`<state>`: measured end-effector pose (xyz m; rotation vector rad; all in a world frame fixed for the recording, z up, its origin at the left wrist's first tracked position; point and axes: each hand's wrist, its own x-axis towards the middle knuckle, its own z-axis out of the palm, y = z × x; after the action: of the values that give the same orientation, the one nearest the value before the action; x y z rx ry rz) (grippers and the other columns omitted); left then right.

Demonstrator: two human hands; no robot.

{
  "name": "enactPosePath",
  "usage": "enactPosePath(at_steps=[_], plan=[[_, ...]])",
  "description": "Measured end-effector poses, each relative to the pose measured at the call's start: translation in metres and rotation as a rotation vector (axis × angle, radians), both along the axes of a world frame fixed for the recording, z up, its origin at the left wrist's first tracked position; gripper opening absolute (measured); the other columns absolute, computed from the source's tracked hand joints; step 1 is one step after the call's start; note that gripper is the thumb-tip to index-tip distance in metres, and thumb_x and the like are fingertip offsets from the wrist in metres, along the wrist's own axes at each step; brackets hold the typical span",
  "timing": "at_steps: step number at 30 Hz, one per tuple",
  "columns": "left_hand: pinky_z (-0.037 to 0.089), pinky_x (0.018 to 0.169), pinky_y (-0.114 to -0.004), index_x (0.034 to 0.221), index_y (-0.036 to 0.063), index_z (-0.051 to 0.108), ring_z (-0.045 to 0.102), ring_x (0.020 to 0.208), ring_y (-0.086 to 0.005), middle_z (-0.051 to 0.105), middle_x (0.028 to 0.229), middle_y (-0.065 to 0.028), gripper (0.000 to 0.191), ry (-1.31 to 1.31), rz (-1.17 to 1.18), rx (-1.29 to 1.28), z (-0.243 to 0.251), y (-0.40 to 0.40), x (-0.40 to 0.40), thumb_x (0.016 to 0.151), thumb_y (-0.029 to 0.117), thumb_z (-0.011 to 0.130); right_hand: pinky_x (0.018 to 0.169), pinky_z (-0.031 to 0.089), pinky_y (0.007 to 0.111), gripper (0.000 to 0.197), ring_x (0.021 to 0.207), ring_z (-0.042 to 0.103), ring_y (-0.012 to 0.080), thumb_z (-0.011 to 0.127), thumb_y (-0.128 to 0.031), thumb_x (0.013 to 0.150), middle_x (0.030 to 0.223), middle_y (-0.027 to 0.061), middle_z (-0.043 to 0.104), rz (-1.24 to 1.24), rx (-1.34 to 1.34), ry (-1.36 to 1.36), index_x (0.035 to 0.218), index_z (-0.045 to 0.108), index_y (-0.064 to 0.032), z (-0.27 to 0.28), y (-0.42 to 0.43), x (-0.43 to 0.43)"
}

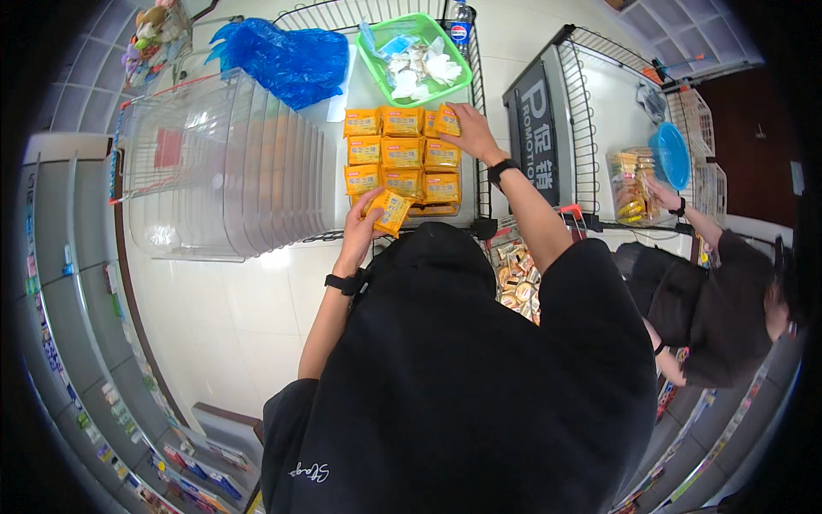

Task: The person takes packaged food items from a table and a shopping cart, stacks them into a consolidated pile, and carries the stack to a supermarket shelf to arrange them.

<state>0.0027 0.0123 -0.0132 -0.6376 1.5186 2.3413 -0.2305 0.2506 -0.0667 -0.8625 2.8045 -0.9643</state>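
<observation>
Rows of yellow snack packets (402,151) lie side by side in a clear plastic box on the white display table in front of me. In my left hand (359,231) is a tilted yellow packet (390,213), held over the box's near left corner. My right hand (475,132) grips another yellow packet (448,121) at the far right corner, its fingers over the packet's right edge. That packet partly covers the one beneath it. All the packets bear printed writing.
Nested clear plastic bins (225,173) stand left. Behind are a blue plastic bag (289,61), a green basket (366,61) with crumpled white gloves, and a Pepsi bottle (460,32). A wire rail (476,77) edges the table. At right, another person's hand (661,196) touches a packet-filled container (632,186).
</observation>
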Motion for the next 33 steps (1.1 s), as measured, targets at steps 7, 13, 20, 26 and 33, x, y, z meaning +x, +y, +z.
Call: enactPosePath(at_steps=[7, 13, 20, 26, 33], plan=[[0.059, 0.071, -0.028, 0.128, 0.0109, 0.047, 0.061, 0.108, -0.0191, 0.055, 0.123, -0.0076, 0.039, 0.002, 0.086, -0.121, 0.0, 0.018, 0.001, 0.091, 0.008, 0.06, 0.101, 0.034, 0.045, 0.067, 0.121, 0.046, 0.0316, 0.076, -0.028, 0.074, 0.129, 0.0141, 0.05, 0.094, 0.072, 0.101, 0.132, 0.047, -0.0099, -0.025, -0.013, -0.015], [0.062, 0.067, -0.033, 0.107, 0.0073, 0.05, 0.064, 0.093, -0.0184, 0.058, 0.115, -0.0069, 0.027, 0.03, 0.22, -0.093, 0.003, 0.027, -0.019, 0.086, 0.003, 0.066, 0.107, 0.035, 0.041, 0.073, 0.126, 0.043, 0.0323, 0.076, -0.023, 0.074, 0.135, 0.013, 0.048, 0.385, -0.29, -0.063, 0.138, 0.043, -0.0104, 0.074, -0.01, 0.076], [0.061, 0.068, -0.032, 0.11, 0.0084, 0.051, 0.063, 0.1, -0.0201, 0.056, 0.115, -0.0068, 0.022, 0.015, 0.033, -0.17, 0.001, 0.049, -0.039, 0.091, 0.007, 0.06, 0.099, 0.04, 0.04, 0.073, 0.116, 0.05, 0.0302, 0.079, -0.019, 0.066, 0.126, 0.0104, 0.053, 0.627, -0.201, -0.12, 0.131, 0.048, -0.0099, 0.081, -0.003, 0.096], [0.057, 0.086, -0.041, 0.121, 0.0085, 0.043, 0.054, 0.115, -0.0322, 0.041, 0.131, -0.012, 0.041, 0.045, 0.006, 0.035, -0.003, 0.044, -0.019, 0.085, -0.009, 0.051, 0.096, 0.043, 0.04, 0.067, 0.113, 0.05, 0.0314, 0.081, -0.023, 0.066, 0.12, 0.0113, 0.054, 0.054, -0.118, -0.046, 0.125, 0.053, -0.0088, 0.022, 0.017, 0.07], [0.039, 0.097, -0.042, 0.124, 0.0051, 0.042, 0.046, 0.11, -0.0394, 0.046, 0.115, -0.0201, 0.069, 0.421, -0.28, -0.899, -0.033, 0.067, -0.013, 0.064, 0.002, 0.078, 0.09, 0.046, 0.038, 0.053, 0.112, 0.049, 0.0321, 0.076, -0.015, 0.071, 0.115, 0.0123, 0.051, -0.046, -0.022, 0.075, 0.118, 0.054, -0.0049, 0.002, 0.0, 0.079]])
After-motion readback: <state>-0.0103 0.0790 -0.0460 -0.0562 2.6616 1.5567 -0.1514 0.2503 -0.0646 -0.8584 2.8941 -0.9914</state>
